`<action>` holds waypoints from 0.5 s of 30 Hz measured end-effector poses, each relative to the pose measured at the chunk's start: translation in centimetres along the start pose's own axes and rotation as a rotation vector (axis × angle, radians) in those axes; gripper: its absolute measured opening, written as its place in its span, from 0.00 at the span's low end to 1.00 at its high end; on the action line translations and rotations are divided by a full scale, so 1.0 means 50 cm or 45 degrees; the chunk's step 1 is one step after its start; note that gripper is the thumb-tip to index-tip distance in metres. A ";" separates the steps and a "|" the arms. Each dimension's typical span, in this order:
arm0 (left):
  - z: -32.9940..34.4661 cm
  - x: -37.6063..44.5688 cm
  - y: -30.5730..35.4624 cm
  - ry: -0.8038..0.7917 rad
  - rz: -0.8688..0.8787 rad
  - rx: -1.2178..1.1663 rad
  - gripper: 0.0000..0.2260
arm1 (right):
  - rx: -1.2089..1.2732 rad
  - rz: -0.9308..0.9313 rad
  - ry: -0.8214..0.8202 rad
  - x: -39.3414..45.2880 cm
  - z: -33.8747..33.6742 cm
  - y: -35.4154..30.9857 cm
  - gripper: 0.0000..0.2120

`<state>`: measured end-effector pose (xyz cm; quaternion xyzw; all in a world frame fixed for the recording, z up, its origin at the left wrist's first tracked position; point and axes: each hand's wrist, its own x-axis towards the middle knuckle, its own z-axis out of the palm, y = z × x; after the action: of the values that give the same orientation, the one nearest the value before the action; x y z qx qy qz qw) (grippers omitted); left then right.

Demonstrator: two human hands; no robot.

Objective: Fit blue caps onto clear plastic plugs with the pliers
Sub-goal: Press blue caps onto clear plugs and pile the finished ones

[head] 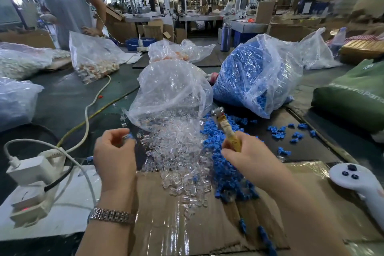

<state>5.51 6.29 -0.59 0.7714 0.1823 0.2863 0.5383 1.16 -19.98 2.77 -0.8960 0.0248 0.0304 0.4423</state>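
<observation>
My left hand point(114, 153) pinches a clear plug with a blue cap point(128, 137) at its fingertips, raised above the table's left side. My right hand point(247, 155) grips the tape-wrapped handle of the pliers point(225, 125), whose metal head points up and away. Between the hands lies a heap of clear plugs point(176, 151) spilling from an open clear bag point(172, 91). A heap of blue caps point(222, 164) lies beside it, under my right hand.
A big bag of blue caps point(255, 77) stands behind the right heap. Flattened cardboard point(187, 224) covers the near table. A power strip and cables point(33, 174) sit left, a white controller point(357, 183) right, a green bag point(357, 93) far right. A person point(66, 2) stands at the back left.
</observation>
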 end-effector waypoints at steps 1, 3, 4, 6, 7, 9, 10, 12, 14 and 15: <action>-0.002 -0.002 0.005 0.063 0.063 0.217 0.12 | -0.148 0.003 0.124 0.010 -0.003 0.010 0.04; 0.000 -0.018 0.018 0.003 0.229 0.406 0.13 | -0.305 0.050 0.243 0.030 -0.002 0.026 0.05; 0.003 -0.028 0.023 -0.146 0.305 0.373 0.11 | -0.337 0.067 0.262 0.038 0.002 0.032 0.06; 0.011 -0.052 0.032 -0.559 0.316 0.334 0.05 | -0.410 0.087 0.288 0.050 0.010 0.040 0.10; 0.015 -0.060 0.034 -0.733 0.297 0.366 0.04 | -0.453 0.094 0.298 0.054 0.014 0.042 0.12; 0.025 -0.068 0.036 -0.913 0.315 0.493 0.04 | -0.526 0.101 0.308 0.063 0.024 0.045 0.15; 0.028 -0.072 0.038 -0.946 0.335 0.554 0.06 | -0.549 0.103 0.307 0.066 0.029 0.047 0.16; 0.038 -0.081 0.045 -0.974 0.379 0.638 0.09 | -0.569 0.095 0.307 0.073 0.038 0.049 0.15; 0.048 -0.089 0.051 -0.992 0.418 0.693 0.11 | -0.562 0.065 0.329 0.077 0.044 0.048 0.14; 0.050 -0.091 0.053 -0.991 0.417 0.702 0.12 | -0.556 0.049 0.344 0.077 0.045 0.047 0.14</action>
<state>3.53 0.81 0.14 0.9529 -0.0864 -0.0009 0.2906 4.74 -19.66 -0.75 -0.9655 0.0934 -0.0765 0.2305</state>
